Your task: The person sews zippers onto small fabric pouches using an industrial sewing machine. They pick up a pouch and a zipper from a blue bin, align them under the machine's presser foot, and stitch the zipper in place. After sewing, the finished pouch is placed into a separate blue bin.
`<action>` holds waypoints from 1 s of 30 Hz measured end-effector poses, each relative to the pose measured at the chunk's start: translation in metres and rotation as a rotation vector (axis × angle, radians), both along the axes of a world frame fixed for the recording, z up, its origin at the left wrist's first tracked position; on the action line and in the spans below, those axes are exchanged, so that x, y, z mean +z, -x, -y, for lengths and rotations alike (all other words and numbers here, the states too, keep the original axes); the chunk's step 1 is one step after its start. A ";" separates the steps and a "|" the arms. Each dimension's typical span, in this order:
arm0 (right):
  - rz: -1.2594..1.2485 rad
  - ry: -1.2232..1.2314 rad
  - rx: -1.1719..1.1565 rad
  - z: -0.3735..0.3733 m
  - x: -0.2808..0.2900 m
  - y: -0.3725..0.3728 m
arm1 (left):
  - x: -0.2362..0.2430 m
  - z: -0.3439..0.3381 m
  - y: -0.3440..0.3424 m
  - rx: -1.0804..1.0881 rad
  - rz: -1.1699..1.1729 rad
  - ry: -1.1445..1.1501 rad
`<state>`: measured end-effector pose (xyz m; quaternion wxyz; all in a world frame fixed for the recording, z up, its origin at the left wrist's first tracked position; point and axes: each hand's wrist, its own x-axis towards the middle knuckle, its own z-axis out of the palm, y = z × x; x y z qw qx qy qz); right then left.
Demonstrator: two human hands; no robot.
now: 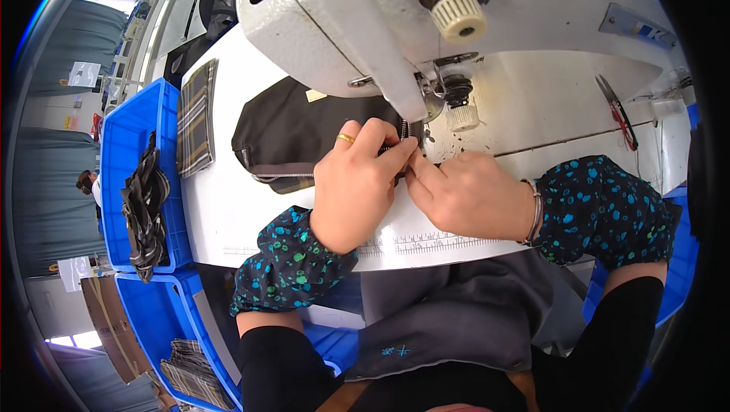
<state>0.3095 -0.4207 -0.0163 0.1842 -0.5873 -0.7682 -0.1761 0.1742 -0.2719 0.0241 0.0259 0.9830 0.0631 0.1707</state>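
A dark cloth piece point(285, 123) is lying on the white tabletop point(217, 218), in front of and to the left of the sewing machine's point(334, 39) needle end, its right edge reaching in beside the presser area. A silvery zipper point(285, 177) is running along its near edge, and a small pale tag point(315, 95) is showing near the machine head.

The left hand point(354, 184) is pointing away from the wearer, knuckles raised and fingers curling; its thumb and forefinger are closing together on the cloth's right edge, just in front of the machine. A gold-coloured ring point(346, 137) is sitting on one finger. The right hand point(471, 195) is lying palm down, pointing leftward, its thumb and forefinger pinching at the same edge, fingertips touching the left hand's. The exact part pinched is being hidden by the fingers.

A printed ruler scale point(441, 244) is running along the table edge nearest the wearer, before the machine. Red-handled snips point(617, 111) are lying right of the machine's needle end. Folded plaid cloth point(196, 119) is resting left of the machine; a blue bin point(141, 115) is standing farther left, holding bunched dark cloth point(146, 210).
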 end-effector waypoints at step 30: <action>-0.053 0.011 -0.049 -0.016 -0.003 -0.012 | 0.000 -0.009 -0.018 0.011 -0.089 -0.018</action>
